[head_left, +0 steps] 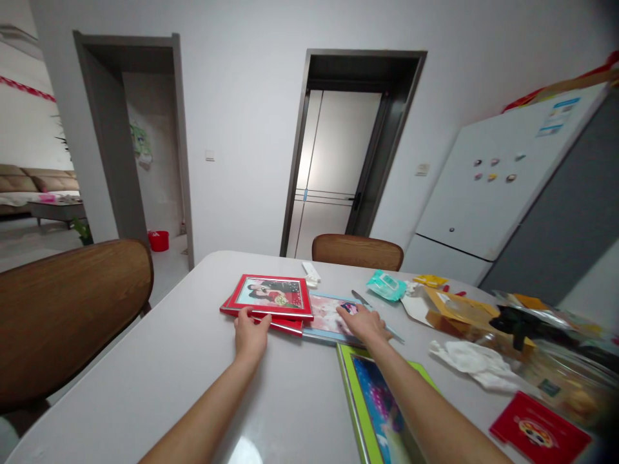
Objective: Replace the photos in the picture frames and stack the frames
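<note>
Two red picture frames lie stacked on the white table, the upper red frame (273, 293) showing a couple's photo. At their front edge is my left hand (251, 335), fingers apart, touching the stack. A light blue frame (329, 316) with a pink picture lies partly under the red ones. My right hand (365, 322) rests over its right part, fingertips on the picture; a knife (358, 296) passes behind that hand. Nearer to me is a green frame (345, 367) with a blue and purple picture, partly hidden by my right forearm.
Right of the frames are a teal wipes pack (387, 285), a crumpled tissue (476, 362), brown packaging (459, 309), a clear container (563, 380) and a red card (539, 428). Chairs stand left (72, 309) and behind the table (358, 251).
</note>
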### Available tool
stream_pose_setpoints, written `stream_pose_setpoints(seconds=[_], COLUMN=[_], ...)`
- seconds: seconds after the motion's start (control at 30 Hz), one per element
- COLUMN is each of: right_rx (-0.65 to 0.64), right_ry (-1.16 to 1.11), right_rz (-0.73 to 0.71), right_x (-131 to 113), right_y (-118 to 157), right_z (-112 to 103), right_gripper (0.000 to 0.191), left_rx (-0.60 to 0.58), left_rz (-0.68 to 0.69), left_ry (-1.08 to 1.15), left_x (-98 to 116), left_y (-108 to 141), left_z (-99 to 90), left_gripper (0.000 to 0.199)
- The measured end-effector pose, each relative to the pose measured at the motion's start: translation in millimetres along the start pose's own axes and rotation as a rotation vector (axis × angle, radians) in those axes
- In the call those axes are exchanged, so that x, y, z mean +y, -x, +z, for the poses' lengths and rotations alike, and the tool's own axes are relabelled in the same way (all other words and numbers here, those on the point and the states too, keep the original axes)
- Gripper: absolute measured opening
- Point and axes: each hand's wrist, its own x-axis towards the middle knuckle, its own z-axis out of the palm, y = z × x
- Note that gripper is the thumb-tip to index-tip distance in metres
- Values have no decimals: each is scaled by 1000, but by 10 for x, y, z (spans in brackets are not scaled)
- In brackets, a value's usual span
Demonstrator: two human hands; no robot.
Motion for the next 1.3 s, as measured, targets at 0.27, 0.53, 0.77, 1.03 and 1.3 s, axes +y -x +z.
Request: stream_pose_setpoints(seconds=[0.27, 0.53, 0.77, 1.03, 1.3], right_rx=[-85, -90, -124, -71, -506], right_ry=[74, -38, -223, -413, -513], right_rz=[-123, -346, -524, -626, -609], right_x=[-263, -678, -1075, -1359, -1195], right_y=[87, 357, 814, 1329, 1573], right_z=[182, 344, 426, 210, -55], right_gripper=[35, 28, 26, 39, 39], left_rx=[-239, -139, 16, 58, 25], left_rz=[516, 660, 739, 846, 1065], left_ry=[-548, -717, -686, -623, -503], left_x=[25, -214, -423, -605, -444], left_y=[-213, -388, -364, -73, 392], left_z=[-97, -520, -866, -1186, -1422], left_gripper=[50, 23, 20, 26, 11])
